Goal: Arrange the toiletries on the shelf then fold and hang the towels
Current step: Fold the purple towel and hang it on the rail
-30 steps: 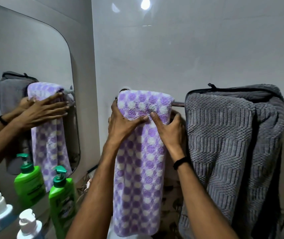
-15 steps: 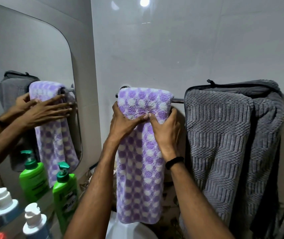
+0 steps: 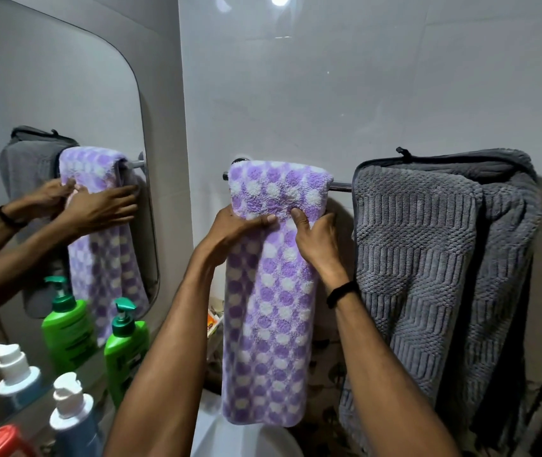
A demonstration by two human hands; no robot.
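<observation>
Bathroom wall (image 3: 328,94), towel rail (image 3: 340,185).
Both the left hand (image 3: 230,232) and right hand (image 3: 319,242) grip the purple spotted towel (image 3: 269,308) just under it; grey ribbed towel (image 3: 427,258) hangs beside.

There are two towels: one purple spotted towel (image 3: 271,308) and one grey towel (image 3: 427,275). There is one rail (image 3: 340,185). There are two pump bottles: one green bottle (image 3: 126,351) and one blue bottle (image 3: 71,420). There is one mirror (image 3: 48,94). There are two hands: one left hand (image 3: 233,232) and one right hand (image 3: 319,239).
</observation>
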